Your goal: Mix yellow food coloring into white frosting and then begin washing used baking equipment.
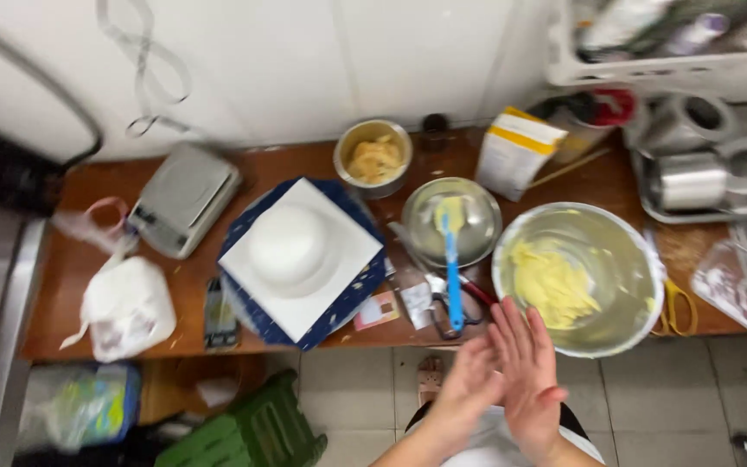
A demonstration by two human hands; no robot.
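Large round steel mixing bowl (579, 278) with pale yellow batter smeared on inner wall, right of centre of frame, overhanging front edge of brown wooden counter (88, 259). Left hand (470, 387) and right hand (526, 370) pressed palm to palm just below bowl rim, fingers flat, grasping nothing. Risk: bowl tipping off counter edge if nudged, since its near rim projects past support. Blue-handled silicone spatula (452, 259) rests in smaller steel bowl (451, 220), left of large bowl.

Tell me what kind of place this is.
Probably a small home baking corner: a wooden counter holds a steel mixing bowl of pale batter, a digital scale and a blue spatula in a smaller bowl.
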